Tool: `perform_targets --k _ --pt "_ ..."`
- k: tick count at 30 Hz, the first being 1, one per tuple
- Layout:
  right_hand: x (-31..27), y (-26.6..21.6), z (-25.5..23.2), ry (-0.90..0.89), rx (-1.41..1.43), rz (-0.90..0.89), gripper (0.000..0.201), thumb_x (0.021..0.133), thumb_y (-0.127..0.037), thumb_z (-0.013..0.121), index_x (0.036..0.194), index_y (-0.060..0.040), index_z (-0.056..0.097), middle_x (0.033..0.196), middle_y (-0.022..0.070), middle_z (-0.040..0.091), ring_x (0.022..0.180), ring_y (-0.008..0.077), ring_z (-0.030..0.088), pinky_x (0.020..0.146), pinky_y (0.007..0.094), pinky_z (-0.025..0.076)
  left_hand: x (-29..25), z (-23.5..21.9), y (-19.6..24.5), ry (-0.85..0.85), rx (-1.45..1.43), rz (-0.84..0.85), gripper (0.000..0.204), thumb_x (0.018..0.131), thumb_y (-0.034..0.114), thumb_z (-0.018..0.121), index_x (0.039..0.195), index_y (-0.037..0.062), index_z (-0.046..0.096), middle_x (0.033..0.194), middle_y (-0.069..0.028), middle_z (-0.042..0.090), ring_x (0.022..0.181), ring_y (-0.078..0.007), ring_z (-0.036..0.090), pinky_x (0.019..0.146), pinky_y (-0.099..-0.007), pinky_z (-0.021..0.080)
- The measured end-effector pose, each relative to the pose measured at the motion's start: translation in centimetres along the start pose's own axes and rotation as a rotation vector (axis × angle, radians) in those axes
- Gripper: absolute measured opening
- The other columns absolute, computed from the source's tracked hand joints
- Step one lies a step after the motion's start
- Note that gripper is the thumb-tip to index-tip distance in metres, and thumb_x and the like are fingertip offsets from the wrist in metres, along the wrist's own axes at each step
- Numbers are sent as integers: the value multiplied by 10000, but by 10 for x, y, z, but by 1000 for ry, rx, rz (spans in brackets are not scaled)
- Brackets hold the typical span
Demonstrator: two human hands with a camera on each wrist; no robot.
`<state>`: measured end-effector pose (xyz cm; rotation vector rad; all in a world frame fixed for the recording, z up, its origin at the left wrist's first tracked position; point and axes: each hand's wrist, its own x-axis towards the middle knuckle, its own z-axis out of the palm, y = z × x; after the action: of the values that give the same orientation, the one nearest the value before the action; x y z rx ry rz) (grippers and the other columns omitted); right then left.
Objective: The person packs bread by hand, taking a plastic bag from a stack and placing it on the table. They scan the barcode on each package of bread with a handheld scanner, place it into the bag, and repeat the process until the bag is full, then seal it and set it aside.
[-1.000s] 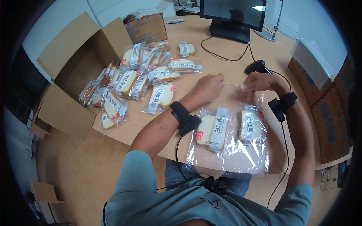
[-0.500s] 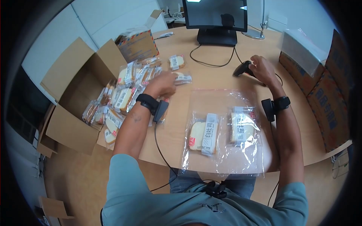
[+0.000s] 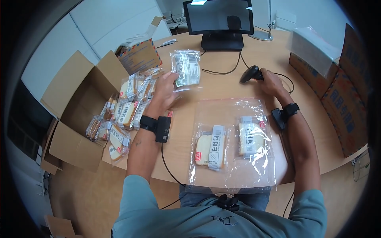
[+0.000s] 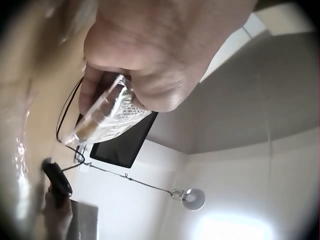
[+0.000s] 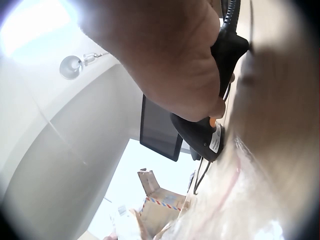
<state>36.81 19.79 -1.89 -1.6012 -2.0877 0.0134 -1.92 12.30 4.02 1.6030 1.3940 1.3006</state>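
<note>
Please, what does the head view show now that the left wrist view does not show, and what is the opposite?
Only the head view: the pile of bread packets and the shirt.
Only the left wrist view: the lamp shade.
Both: the left hand pinching a packet, the right hand holding the scanner, and the monitor.

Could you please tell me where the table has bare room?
Between the clear bag and the looping cable; also between the lamp base, scanner and right-hand boxes. It is crowded at left, with bread heaped by the carton.
</note>
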Motion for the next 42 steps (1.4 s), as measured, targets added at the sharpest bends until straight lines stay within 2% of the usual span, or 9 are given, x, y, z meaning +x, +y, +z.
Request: perform_targets --k 2,3,7,9,16,30,32,37,42 --pt "2 1 2 83 12 -47 350 886 -325 666 1045 -27 572 1009 228 655 975 410 618 827 496 478 -10 20 8 2 -853 -317 299 997 210 491 1205 5 547 1087 -112 653 927 -220 648 742 -363 526" --pt "4 3 1 81 2 -44 350 886 -325 666 1045 -27 572 1009 228 655 975 410 618 827 496 478 -1 21 -12 -69 -1022 -425 348 1008 245 499 1286 36 489 1131 -120 646 904 -229 644 722 -368 531" --pt "1 -29 -31 179 82 -10 375 848 -330 676 1036 -24 569 955 218 668 924 405 636 798 485 485 -10 44 -30 -399 -1322 -349 365 996 228 532 1307 42 487 1158 -110 651 964 -235 644 737 -357 531" --pt "-4 -50 -47 269 184 -33 428 783 -361 728 1011 -26 590 867 192 693 823 388 669 761 465 503 -15 54 -33 -403 -1222 -339 359 980 190 553 1307 54 502 1179 -98 649 996 -214 646 767 -357 540" --pt "-13 -80 -58 222 87 -86 436 749 -400 738 982 -53 616 884 170 694 838 380 659 734 454 508 -25 71 -15 -453 -775 -215 477 924 17 544 1383 5 414 1223 -114 611 1078 -202 645 963 -376 536" --pt "-10 -74 -46 196 30 -98 399 776 -334 730 1000 -40 579 844 172 685 790 379 660 721 463 499 -31 78 -4 -438 -672 -211 448 932 -5 528 1368 -12 426 1222 -112 612 1046 -188 657 904 -348 558" --pt "-11 -71 -44 136 83 -133 361 819 -322 670 993 -34 539 892 192 656 882 392 627 741 480 483 -29 76 -5 -428 -667 -209 440 935 4 528 1363 -14 430 1222 -113 613 1037 -188 660 891 -348 562" --pt "5 -45 -16 40 130 -243 268 857 -226 621 996 -20 520 974 216 623 961 404 599 805 483 467 -28 61 13 -180 -663 -120 480 977 80 489 1438 64 359 1269 -102 584 1114 -260 617 922 -482 538" --pt "27 -35 15 -67 46 -234 270 850 -198 629 1016 -11 528 1019 214 623 970 406 598 821 482 467 -28 53 23 -178 -720 0 528 992 117 483 1490 117 306 1385 -101 487 1217 -276 543 934 -539 519"
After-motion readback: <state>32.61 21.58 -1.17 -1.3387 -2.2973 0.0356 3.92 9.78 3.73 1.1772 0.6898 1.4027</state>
